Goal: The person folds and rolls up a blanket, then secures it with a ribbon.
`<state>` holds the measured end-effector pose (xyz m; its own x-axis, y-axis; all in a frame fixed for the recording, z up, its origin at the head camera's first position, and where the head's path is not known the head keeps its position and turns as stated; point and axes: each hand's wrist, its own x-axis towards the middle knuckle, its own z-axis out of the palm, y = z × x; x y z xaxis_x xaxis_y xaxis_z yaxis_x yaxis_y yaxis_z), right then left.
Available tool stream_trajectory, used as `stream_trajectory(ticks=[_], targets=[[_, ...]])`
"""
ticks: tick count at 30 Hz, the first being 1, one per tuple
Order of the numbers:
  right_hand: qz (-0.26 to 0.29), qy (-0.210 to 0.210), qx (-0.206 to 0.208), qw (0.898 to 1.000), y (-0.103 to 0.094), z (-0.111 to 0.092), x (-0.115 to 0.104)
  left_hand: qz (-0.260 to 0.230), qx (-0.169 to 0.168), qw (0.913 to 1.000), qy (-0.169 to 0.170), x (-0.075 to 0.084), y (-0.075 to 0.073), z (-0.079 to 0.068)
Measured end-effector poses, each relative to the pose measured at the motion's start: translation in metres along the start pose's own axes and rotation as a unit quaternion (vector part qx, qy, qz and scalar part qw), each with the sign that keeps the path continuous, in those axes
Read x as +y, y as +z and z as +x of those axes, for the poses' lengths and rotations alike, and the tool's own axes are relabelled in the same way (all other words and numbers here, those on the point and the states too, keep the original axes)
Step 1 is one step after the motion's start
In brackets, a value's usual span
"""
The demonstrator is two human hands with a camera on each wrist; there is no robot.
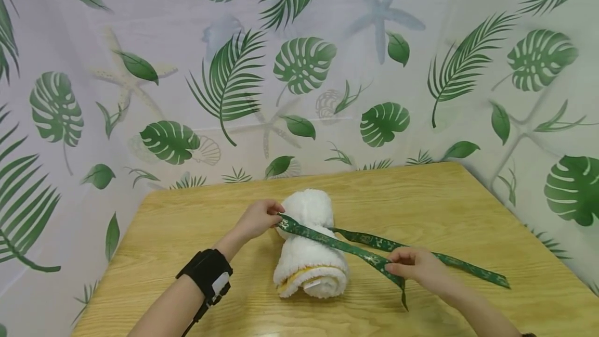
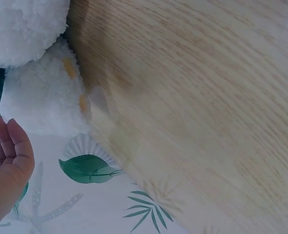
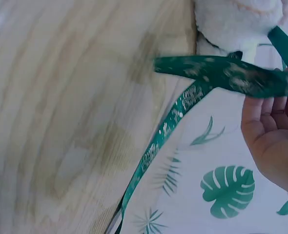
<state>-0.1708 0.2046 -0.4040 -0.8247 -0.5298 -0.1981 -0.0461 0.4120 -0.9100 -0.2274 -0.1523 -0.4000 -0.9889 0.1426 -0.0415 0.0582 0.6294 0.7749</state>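
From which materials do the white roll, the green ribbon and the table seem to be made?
White roll: probably plush fleece or terry cloth, matt; its surface looks fluffy.
Green ribbon: likely satin-like fabric; it is thin, bends freely and carries pale print.
Table: wood or wood-look laminate; grain shows, and a highlight suggests slight gloss.

On the worktop [image 1: 201,217], a fluffy white towel roll [image 1: 311,256], narrowed at its middle, yellow-edged at the near end. Across the roll, a green ribbon [image 1: 323,238] with pale lettering, pinched just left of it by the left hand [image 1: 259,218] and to its right by the right hand [image 1: 421,269]; from the roll's right side, another stretch slanting outward.
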Motion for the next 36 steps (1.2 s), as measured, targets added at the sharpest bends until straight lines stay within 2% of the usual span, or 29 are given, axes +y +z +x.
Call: stream_trajectory(ticks=[4, 10, 13, 17, 19, 22, 24, 27, 29, 31, 32, 36], targets=[[0.003, 0.015, 0.009, 1.000, -0.006, 0.001, 0.005, -0.009, 0.012, 0.9999, -0.006, -0.004, 0.000, 0.002], [-0.001, 0.013, -0.016, 1.000, 0.012, 0.012, 0.030, -0.004, 0.027, 0.9996, 0.000, -0.014, 0.004, 0.000], [-0.003, 0.010, -0.020, 1.000, 0.018, 0.015, 0.036, -0.061, 0.002, 0.9978, -0.025, -0.016, 0.007, -0.004], [-0.009, 0.016, -0.008, 1.000, 0.014, 0.017, 0.039, -0.156, -0.046, 0.9848, -0.059, -0.016, 0.010, -0.006], [-0.010, 0.017, -0.011, 1.000, 0.010, 0.018, 0.040, -0.179, -0.056, 0.9802, -0.063, -0.017, 0.011, -0.006], [-0.074, 0.007, 0.006, 0.997, 0.005, 0.018, 0.039, -0.190, -0.048, 0.9779, -0.074, -0.016, 0.012, -0.005], [-0.147, 0.001, 0.039, 0.988, 0.000, 0.019, 0.037, -0.187, -0.033, 0.9781, -0.086, -0.015, 0.012, -0.004], [-0.271, 0.012, 0.101, 0.957, -0.014, 0.020, 0.038, -0.169, -0.008, 0.9810, -0.096, -0.013, 0.013, -0.004], [-0.323, 0.018, 0.115, 0.939, -0.028, 0.021, 0.042, -0.158, 0.004, 0.9827, -0.096, -0.011, 0.013, -0.003], [-0.358, 0.026, 0.114, 0.927, -0.042, 0.021, 0.050, -0.151, 0.011, 0.9841, -0.093, -0.009, 0.013, -0.003], [-0.369, 0.028, 0.110, 0.923, -0.048, 0.021, 0.055, -0.149, 0.013, 0.9846, -0.090, -0.009, 0.013, -0.004], [-0.383, 0.057, 0.094, 0.917, -0.066, 0.019, 0.072, -0.150, 0.012, 0.9848, -0.086, -0.008, 0.014, -0.004]])
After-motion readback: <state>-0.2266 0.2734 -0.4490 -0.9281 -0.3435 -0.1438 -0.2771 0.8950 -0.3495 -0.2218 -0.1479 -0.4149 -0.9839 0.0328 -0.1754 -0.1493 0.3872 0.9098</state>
